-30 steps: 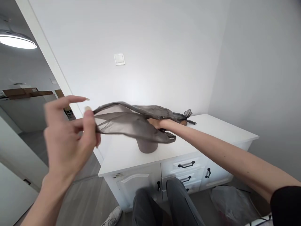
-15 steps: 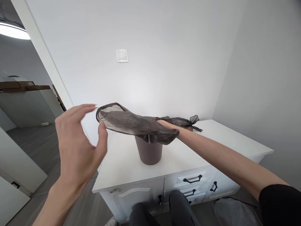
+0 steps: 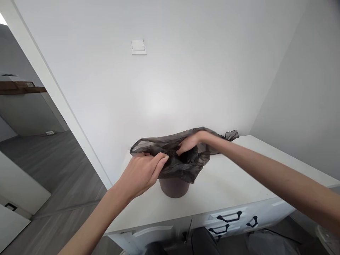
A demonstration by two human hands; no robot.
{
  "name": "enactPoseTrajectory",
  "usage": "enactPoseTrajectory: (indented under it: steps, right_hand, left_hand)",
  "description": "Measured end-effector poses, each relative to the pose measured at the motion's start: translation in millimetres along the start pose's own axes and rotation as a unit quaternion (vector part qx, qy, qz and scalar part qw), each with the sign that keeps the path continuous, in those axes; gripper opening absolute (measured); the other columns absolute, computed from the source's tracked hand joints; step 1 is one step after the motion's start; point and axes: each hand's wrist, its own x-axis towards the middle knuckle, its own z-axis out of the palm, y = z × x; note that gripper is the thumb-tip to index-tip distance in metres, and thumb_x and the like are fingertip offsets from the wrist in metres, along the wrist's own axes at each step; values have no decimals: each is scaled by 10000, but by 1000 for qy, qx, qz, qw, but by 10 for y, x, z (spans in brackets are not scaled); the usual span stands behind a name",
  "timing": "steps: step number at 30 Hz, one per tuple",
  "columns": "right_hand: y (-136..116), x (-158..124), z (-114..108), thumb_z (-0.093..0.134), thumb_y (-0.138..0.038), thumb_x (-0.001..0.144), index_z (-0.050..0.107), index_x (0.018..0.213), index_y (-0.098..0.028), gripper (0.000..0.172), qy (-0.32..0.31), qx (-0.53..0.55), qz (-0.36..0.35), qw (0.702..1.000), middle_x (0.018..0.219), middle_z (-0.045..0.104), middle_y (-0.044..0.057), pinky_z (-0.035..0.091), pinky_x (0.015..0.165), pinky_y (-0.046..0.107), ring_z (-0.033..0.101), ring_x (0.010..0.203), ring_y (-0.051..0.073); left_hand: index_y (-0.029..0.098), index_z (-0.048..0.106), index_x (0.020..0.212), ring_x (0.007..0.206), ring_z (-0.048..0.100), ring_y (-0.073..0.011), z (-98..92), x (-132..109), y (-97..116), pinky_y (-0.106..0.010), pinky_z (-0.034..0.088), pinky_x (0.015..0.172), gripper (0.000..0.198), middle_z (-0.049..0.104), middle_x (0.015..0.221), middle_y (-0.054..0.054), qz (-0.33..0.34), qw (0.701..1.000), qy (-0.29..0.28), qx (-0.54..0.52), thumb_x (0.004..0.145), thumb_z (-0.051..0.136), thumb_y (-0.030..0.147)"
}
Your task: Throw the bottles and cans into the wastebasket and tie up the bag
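Observation:
A thin, see-through black trash bag (image 3: 183,171) drapes over the top of a small brown-purple trash can (image 3: 174,189). The can stands upright on the white cabinet top. At the can's left side, my left hand (image 3: 146,170) is closed, pinching the bag's edge between thumb and fingers. My right hand (image 3: 189,143) reaches into the bag's mouth from the right, fingers stretched downward and partly hidden by the dark film. The can's rim is covered by the bag.
Behind my right forearm, a knotted end of black bag (image 3: 232,135) lies on the white cabinet (image 3: 228,184). The wall with a light switch (image 3: 138,46) rises behind. Black drawer handles (image 3: 230,216) line the front. A doorway opens at the left.
My left hand has moved right and down, closing on the bag's edge. My right hand has lifted partly out of the bag, whose mouth now sits lower around the can. The view has shifted.

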Motion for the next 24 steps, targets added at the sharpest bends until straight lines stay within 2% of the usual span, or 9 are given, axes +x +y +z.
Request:
enactPoseTrajectory:
  steps: [3, 5, 7, 9, 12, 15, 18, 21, 24]
  right_hand:
    - [-85, -176, -344, 916, -280, 688, 817, 912, -201, 258, -150, 27, 47, 987, 984, 817, 50, 528, 1127, 473, 754, 1076, 292]
    - [-66, -282, -502, 814, -356, 846, 791, 1081, -178, 296, -199, 114, 27, 973, 1187, 788, 78, 496, 1170, 437, 698, 1233, 263]
    - [41, -296, -584, 725, -357, 944, 755, 1151, -135, 306, -172, 205, -6, 963, 1275, 754, 122, 493, 1175, 426, 670, 1284, 248]
    - [216, -210, -601, 662, -329, 1000, 733, 1155, -119, 271, -95, 279, -31, 955, 1288, 744, 151, 502, 1166, 421, 680, 1269, 237]
    - [489, -1, -537, 619, -349, 1037, 712, 1188, -148, 269, 18, 325, -32, 945, 1331, 729, 140, 483, 1180, 391, 680, 1265, 210]
    - [655, 127, -391, 638, -513, 1005, 719, 1217, -179, 404, 37, 309, 36, 950, 1355, 721, 124, 480, 1175, 378, 660, 1294, 232]
    - [698, 104, -218, 545, -663, 993, 744, 1171, -167, 563, -10, 320, 133, 938, 1273, 756, 145, 546, 1100, 415, 692, 1238, 286]
    - [686, -32, -99, 408, -657, 1041, 747, 1141, -161, 609, -21, 349, 178, 920, 1182, 785, 139, 583, 1043, 427, 730, 1153, 286]
    - [680, -258, -59, 407, -614, 1049, 757, 1104, -200, 545, 33, 322, 171, 931, 1146, 789, 130, 600, 1007, 410, 732, 1134, 289]
  left_hand:
    - [245, 695, 826, 602, 569, -198, 95, -11, -126, -348, 413, 629, 463, 612, 650, -31, -21, 999, 32, 6, 1089, 349, 407]
    - [234, 659, 744, 704, 600, -213, 124, 7, -164, -360, 441, 673, 458, 649, 755, -58, -29, 997, 73, 1, 1074, 399, 415]
    - [229, 662, 772, 910, 638, -258, 142, 33, -186, -392, 487, 778, 403, 689, 976, -99, -46, 992, 115, -15, 1051, 461, 440]
    - [228, 668, 833, 1148, 608, -314, 158, 55, -206, -419, 515, 855, 360, 650, 1238, -133, -83, 987, 131, -47, 1020, 519, 497]
    - [234, 660, 948, 1298, 559, -353, 198, 73, -238, -432, 548, 879, 377, 552, 1461, -137, -156, 977, 93, -112, 965, 575, 601]
    - [253, 615, 1238, 1241, 623, -345, 261, 73, -272, -446, 552, 923, 505, 595, 1459, -126, -212, 963, 41, -161, 924, 614, 648]
    - [279, 523, 1455, 1292, 606, -349, 317, 52, -295, -442, 534, 969, 634, 603, 1485, -107, -240, 952, 16, -187, 944, 587, 649]
    - [299, 533, 1486, 1314, 585, -350, 333, 9, -293, -401, 545, 872, 593, 581, 1522, -96, -255, 945, 33, -202, 996, 501, 631]
    - [290, 554, 1440, 1195, 644, -305, 334, -43, -266, -338, 523, 738, 546, 638, 1421, -105, -281, 929, 80, -228, 1006, 491, 615]
